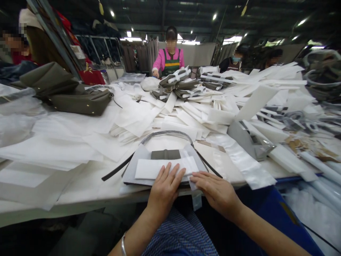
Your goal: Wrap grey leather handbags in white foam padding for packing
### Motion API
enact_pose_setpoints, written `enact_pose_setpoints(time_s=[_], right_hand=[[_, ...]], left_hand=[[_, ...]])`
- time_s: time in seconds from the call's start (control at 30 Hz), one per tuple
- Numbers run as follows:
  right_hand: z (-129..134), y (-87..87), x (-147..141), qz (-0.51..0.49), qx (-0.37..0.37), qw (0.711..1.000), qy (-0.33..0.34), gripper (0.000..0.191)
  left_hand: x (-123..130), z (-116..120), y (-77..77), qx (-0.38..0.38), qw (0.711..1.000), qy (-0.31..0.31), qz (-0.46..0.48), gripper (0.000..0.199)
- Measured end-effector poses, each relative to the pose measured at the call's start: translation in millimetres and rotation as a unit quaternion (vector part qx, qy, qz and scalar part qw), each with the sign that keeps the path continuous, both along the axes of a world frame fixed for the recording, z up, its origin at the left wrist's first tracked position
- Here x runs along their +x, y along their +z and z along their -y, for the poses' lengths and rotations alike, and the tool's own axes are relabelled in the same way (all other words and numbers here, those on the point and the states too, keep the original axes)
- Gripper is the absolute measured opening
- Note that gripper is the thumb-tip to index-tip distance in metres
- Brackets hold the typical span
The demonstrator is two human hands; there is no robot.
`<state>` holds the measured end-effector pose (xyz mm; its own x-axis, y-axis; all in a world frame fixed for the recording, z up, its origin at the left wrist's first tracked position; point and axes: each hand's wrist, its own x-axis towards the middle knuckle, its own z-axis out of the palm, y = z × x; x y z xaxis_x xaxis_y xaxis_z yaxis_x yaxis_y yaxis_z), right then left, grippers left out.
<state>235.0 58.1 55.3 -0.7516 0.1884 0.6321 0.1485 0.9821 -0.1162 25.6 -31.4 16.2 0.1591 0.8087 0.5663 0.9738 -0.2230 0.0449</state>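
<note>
A handbag [132, 161] lies flat at the table's front edge, its body covered in pale grey wrapping. Its curved handle [167, 133] is wrapped in grey film, and dark strap ends stick out at both sides. Across the bag lies a folded white foam strip [150, 169], below a bare olive-grey patch [165, 154]. My left hand [165, 187] rests on the strip with fingers stretched out. At the strip's right end, the outstretched fingers of my right hand [217, 192] touch a clear plastic piece [196, 200] that hangs over the edge.
White foam sheets [48, 149] spread over the left side, with a dark olive bag [80, 101] behind them. Piled strips and wrapped straps [181, 83] fill the middle. A blue bin [277, 220] stands at lower right. A co-worker [170, 58] stands across the table.
</note>
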Motion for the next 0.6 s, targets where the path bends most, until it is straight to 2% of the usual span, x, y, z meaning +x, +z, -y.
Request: enact_pose_setpoints(time_s=[0.1,0.17,0.3,0.37,0.43,0.5,0.6], right_hand=[[1,-14.5,3,-0.018,0.038,0.999,0.01,0.025],[1,-15.4,6,-0.029,0.047,0.998,0.022,0.022],[-5,0.0,9,-0.035,-0.027,0.997,0.057,0.017],[-11,7.8,8,-0.042,-0.059,0.997,0.037,0.021],[-18,8.9,4,-0.024,-0.066,0.998,-0.01,0.031],[-23,1.5,0,0.011,-0.066,0.997,-0.046,0.043],[-27,-19.3,-2,0.034,-0.064,0.996,-0.05,0.05]], left_hand=[[5,1,4.6,-0.012,1.0,0.0,0.002,0.055],[7,2,4.7,-0.013,1.0,-0.011,-0.008,0.05],[8,2,0.1,-0.013,1.0,-0.019,-0.003,0.045],[8,2,-1.5,-0.014,1.0,-0.016,-0.005,0.046],[8,3,-1.6,-0.016,1.0,-0.013,-0.008,0.047],[9,3,-0.5,-0.023,1.0,-0.014,-0.006,0.048],[10,3,1.5,-0.043,0.999,-0.02,0.005,0.053]])
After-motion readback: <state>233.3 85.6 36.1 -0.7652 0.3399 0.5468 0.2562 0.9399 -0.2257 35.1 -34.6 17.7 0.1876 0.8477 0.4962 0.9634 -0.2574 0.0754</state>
